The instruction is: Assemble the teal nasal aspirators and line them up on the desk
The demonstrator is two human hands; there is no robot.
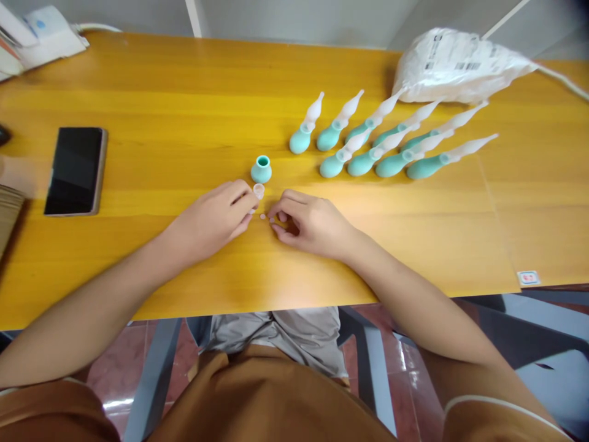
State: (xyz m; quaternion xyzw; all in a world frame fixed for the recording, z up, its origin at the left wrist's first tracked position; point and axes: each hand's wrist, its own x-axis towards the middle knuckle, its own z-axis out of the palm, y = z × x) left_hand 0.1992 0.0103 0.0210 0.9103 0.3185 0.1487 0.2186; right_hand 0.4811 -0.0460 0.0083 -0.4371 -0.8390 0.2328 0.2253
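Note:
My left hand (pixel 216 216) rests on the wooden table (pixel 184 98), fingers pinched on a small clear plastic tip (pixel 258 191). My right hand (pixel 309 222) lies just beside it, fingers curled around a tiny pale piece (pixel 272 219); another tiny pale piece (pixel 262 216) lies on the table between the hands. A teal rubber bulb (pixel 261 169) without a nozzle stands upright just beyond my fingertips. Several assembled teal bulbs with translucent white nozzles (pixel 391 144) lie in two rows to the right rear.
A black phone (pixel 76 170) lies face up at the left. A white plastic bag (pixel 453 64) sits at the back right, with a cable trailing off. White packets (pixel 41 34) sit at the far left corner. A small sticker (pixel 528 277) marks the table's right front edge.

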